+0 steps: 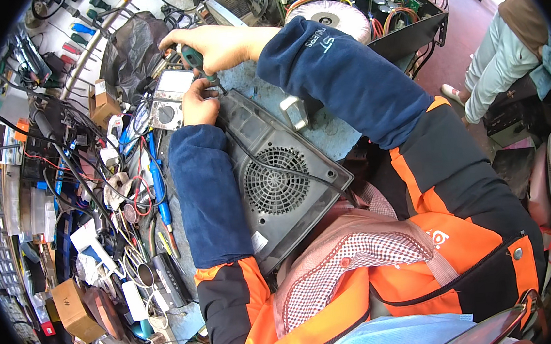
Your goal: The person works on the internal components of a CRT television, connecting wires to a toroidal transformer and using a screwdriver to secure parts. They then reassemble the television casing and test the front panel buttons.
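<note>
Face down before me lies a dark grey plastic appliance housing, likely an induction cooker, with a round fan grille and a black power cord across it. My right hand grips a screwdriver with a dark green handle. Its shaft points down at the housing's far corner; whether the tip sits in a screw is too small to tell. My left hand is curled at that same corner, its fingers close to the shaft. What those fingers grip is hidden.
An analog multimeter stands beyond my left hand. A metal-cased piece lies right of the housing. An opened amplifier chassis with a toroidal transformer fills the back right. Tools, cables and a cardboard box crowd the left. A person is at right.
</note>
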`<state>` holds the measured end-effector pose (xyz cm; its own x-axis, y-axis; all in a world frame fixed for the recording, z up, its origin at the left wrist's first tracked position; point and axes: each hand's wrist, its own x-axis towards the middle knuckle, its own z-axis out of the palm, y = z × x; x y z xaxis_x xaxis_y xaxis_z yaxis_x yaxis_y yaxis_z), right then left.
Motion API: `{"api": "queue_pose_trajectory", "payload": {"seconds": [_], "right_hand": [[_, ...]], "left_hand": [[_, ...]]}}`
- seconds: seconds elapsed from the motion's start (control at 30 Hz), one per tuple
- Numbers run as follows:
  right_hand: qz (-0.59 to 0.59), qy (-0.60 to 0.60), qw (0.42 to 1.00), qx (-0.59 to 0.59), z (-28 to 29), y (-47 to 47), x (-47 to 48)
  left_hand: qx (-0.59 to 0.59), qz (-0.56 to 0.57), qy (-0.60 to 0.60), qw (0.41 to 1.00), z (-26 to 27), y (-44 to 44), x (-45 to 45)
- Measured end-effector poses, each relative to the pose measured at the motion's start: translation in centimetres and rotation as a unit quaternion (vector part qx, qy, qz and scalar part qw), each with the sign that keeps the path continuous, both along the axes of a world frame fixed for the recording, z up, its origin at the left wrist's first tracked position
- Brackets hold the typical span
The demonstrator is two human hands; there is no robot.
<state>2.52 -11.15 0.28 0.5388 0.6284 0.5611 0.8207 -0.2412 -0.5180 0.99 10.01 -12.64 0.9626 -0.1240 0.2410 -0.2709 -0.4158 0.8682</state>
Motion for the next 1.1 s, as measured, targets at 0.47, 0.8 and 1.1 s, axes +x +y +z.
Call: {"api": "queue_pose_trajectory", "payload": {"seconds": [0.47,0.8,1.1], "right_hand": [[-0.043,-0.028,0.997,0.063,0.7,-0.5,0.9],[-0.004,0.015,0.982,0.191,1.4,-0.8,1.0],[0.050,0.029,0.989,0.138,1.8,1.7,-2.3]], "left_hand": [[0.044,0.003,0.012,0.999,0.7,-0.2,-0.3],[-0.096,0.057,-0.012,0.994,11.2,6.3,-5.9],[-0.155,0.142,0.014,0.977,4.1,14.3,-16.7]]}}
